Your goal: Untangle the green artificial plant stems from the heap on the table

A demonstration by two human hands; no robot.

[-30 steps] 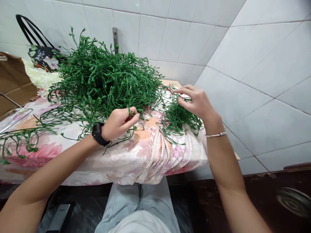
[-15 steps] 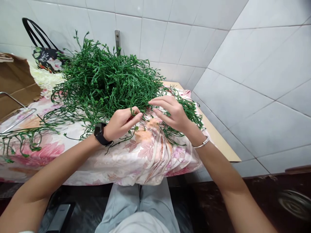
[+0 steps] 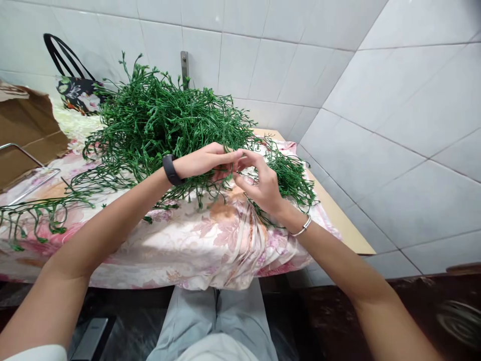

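A big heap of green artificial vine sprigs (image 3: 165,120) lies on a table covered with a floral cloth (image 3: 210,240). My left hand (image 3: 205,161), with a black watch on the wrist, is raised over the cloth and pinches a green sprig (image 3: 225,176) whose strands hang below it. My right hand (image 3: 259,180), a silver bangle on its wrist, meets it fingertip to fingertip and pinches the same sprig. A smaller bunch of sprigs (image 3: 289,175) lies just right of my right hand.
A brown cardboard box (image 3: 26,130) and a metal frame (image 3: 26,175) stand at the left. A dark floral bag with black handles (image 3: 75,90) sits behind the heap. White tiled walls close in behind and to the right. My grey trousers (image 3: 214,321) show below the table edge.
My left hand lifted from the cloth and moved up and right with the sprig. My right hand came left from the small bunch to meet it.
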